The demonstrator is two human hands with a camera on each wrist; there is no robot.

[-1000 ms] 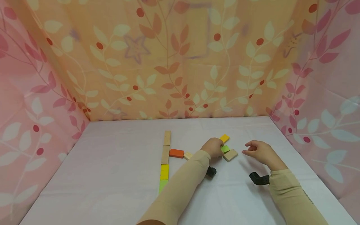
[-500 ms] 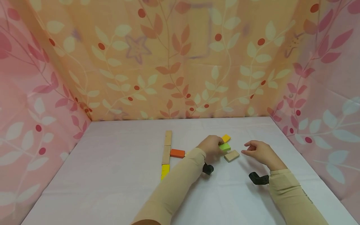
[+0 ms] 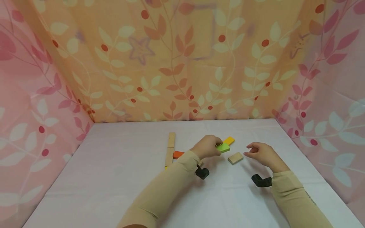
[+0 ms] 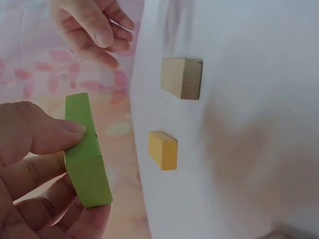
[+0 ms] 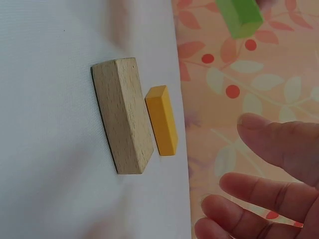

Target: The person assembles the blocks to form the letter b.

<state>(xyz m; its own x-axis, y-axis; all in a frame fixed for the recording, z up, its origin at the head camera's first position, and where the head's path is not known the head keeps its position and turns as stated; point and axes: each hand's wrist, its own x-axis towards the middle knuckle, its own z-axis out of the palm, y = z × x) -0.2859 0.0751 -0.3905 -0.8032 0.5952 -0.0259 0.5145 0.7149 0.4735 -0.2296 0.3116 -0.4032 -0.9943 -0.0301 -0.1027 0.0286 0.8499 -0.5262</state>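
Observation:
A light green wooden block (image 4: 85,149) is pinched between the thumb and fingers of my left hand (image 3: 206,147), raised off the table in the left wrist view. Just beyond it on the cloth lies a yellow-orange block (image 3: 229,141). A plain wood block (image 3: 235,158) rests nearer, between the two hands. My right hand (image 3: 263,155) hovers to the right of these blocks, fingers loosely bent and apart from the thumb, holding nothing. In the right wrist view the plain block (image 5: 124,117) and the yellow-orange block (image 5: 162,121) lie in front of its fingertips.
Left of centre, plain wood blocks (image 3: 170,152) stand end to end in a line, with an orange-red block (image 3: 178,154) against its right side. The left sleeve (image 3: 165,186) covers the near part of this row. Patterned cloth (image 3: 182,63) walls the white table (image 3: 108,171).
The left hand has lifted the light green block and drawn it a little to the left, away from the plain block. Its forearm now covers more of the row. The right hand has stayed put.

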